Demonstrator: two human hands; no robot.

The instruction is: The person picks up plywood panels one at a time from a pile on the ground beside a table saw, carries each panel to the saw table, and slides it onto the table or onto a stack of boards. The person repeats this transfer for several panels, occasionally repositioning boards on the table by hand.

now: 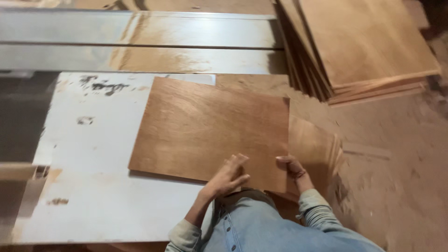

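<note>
A brown plywood sheet (210, 126) lies tilted across a white table top (93, 163) and the wooden surface to its right. My left hand (228, 176) rests flat on the sheet's near edge, fingers spread. My right hand (291, 169) grips the sheet's near right corner, thumb on top. Another plywood piece (312, 149) shows beneath the sheet on the right. My light denim sleeves (317, 212) fill the bottom middle.
A stack of several plywood sheets (364, 42) leans at the back right. A long metal rail (140, 39) runs along the far side of the table. Sawdust-covered wooden surface (396, 177) spreads to the right. A dark gap (21, 121) lies at the left.
</note>
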